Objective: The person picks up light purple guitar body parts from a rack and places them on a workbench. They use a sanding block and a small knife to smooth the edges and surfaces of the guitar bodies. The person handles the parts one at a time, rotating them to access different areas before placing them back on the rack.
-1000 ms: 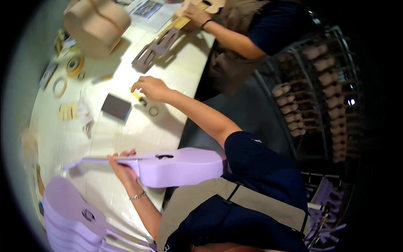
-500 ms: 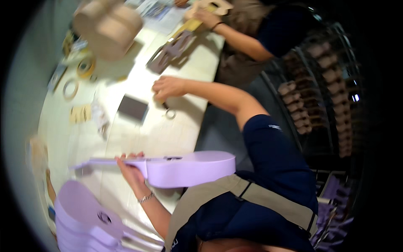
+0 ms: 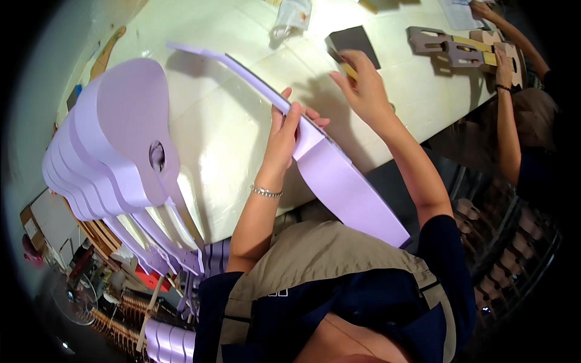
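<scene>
My left hand (image 3: 282,140) is wrapped round the neck of a small lilac guitar (image 3: 354,192), near where the neck joins the body. The guitar stands edge-on and slanted, its headstock over the table and its body against my apron. My right hand (image 3: 367,92) is apart from the guitar, over the table to the right of the neck. Its fingers are closed on a small tool (image 3: 349,69) with a yellow handle and a dark, narrow end; its exact kind does not show. A dark grey rectangular pad (image 3: 363,45) lies just beyond that hand.
Several lilac guitar bodies (image 3: 130,103) stand stacked at the left of the white table (image 3: 224,163). A crumpled white packet (image 3: 293,18) lies at the far side. On the right, another person's hand (image 3: 503,68) touches unpainted guitar necks (image 3: 451,49). Racks (image 3: 505,266) stand beyond the table edge.
The view has swung left. My right hand has lifted from the tabletop with the small tool and come nearer the guitar neck. My left hand keeps its hold, and the guitar now slants.
</scene>
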Motion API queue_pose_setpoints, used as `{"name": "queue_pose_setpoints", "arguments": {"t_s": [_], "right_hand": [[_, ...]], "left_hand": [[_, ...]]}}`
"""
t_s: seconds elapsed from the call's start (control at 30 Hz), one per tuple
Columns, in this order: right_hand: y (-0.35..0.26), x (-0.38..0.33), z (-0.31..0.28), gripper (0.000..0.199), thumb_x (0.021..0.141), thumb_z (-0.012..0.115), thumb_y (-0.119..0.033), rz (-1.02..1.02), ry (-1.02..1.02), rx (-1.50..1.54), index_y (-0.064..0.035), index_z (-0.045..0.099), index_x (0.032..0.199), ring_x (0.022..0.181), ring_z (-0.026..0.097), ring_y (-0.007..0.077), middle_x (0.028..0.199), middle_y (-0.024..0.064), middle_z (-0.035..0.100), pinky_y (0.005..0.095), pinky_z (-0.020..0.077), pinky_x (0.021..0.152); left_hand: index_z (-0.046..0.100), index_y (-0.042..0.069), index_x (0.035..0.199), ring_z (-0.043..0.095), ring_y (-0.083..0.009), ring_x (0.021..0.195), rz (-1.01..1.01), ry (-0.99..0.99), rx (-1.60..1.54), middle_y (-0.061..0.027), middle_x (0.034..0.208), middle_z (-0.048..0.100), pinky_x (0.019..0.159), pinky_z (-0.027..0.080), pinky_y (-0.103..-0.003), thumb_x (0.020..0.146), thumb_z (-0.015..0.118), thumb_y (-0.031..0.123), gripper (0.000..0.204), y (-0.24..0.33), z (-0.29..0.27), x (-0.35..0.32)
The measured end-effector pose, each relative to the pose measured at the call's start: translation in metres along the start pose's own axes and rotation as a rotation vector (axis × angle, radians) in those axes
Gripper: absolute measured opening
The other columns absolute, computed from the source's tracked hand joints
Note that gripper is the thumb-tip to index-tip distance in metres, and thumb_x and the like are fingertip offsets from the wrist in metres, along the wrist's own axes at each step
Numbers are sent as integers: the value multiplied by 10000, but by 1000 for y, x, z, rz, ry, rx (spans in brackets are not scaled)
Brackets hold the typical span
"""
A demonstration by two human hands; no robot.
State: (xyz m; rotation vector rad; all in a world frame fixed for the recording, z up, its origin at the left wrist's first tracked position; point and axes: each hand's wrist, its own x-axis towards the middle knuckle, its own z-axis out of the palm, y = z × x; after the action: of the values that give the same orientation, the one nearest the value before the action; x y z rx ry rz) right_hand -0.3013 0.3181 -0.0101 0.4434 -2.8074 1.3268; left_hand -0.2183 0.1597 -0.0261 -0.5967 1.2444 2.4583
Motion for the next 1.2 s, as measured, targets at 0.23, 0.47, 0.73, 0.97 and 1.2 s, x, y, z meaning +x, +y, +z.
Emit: {"name": "queue_pose_setpoints", "arguments": {"t_s": [0.23, 0.47, 0.73, 0.97, 1.2], "right_hand": [[25, 12, 55, 343, 753, 678, -271, -73, 1, -561, -43, 583, 991, 638, 610, 271, 905, 115, 615, 326, 483, 537], [-3, -20, -23, 329, 752, 718, -249, 621, -415, 439, 39, 651, 895, 687, 507, 46, 753, 0, 601, 193, 413, 620], [-1, -81, -49, 260, 824, 647, -191, 606, -683, 657, 9, 635, 990, 704, 504, 40, 792, 4, 611, 181, 402, 637], [-7, -65, -50, 308, 927, 466, -297, 414, -493, 453, -18, 592, 969, 858, 450, 93, 875, 19, 554, 240, 361, 751], [-35, -45, -52, 87, 845, 549, -59, 255, -621, 47, -35, 571, 926, 695, 571, 149, 808, 61, 610, 257, 449, 623]], "left_hand": [[164, 23, 1366, 603, -230, 657, -9, 7, -170, -94, 696, 538, 647, 519, -357, 890, 203, 606, 754, -3, -4, 4], [281, 6, 1307, 605, -261, 850, -61, 116, -62, -133, 905, 541, 715, 519, -378, 912, 448, 416, 593, 3, -4, 7], [453, 11, 1015, 579, -226, 784, -110, 81, -219, -101, 784, 556, 765, 485, -365, 883, 557, 289, 324, 9, -2, 12], [439, 68, 798, 518, -164, 630, -83, 106, -209, -50, 646, 506, 660, 468, -341, 880, 543, 232, 211, 6, 6, 14], [457, 50, 774, 525, -165, 631, -73, 131, -158, -49, 648, 508, 641, 482, -338, 880, 526, 211, 205, 7, 8, 14]]}}
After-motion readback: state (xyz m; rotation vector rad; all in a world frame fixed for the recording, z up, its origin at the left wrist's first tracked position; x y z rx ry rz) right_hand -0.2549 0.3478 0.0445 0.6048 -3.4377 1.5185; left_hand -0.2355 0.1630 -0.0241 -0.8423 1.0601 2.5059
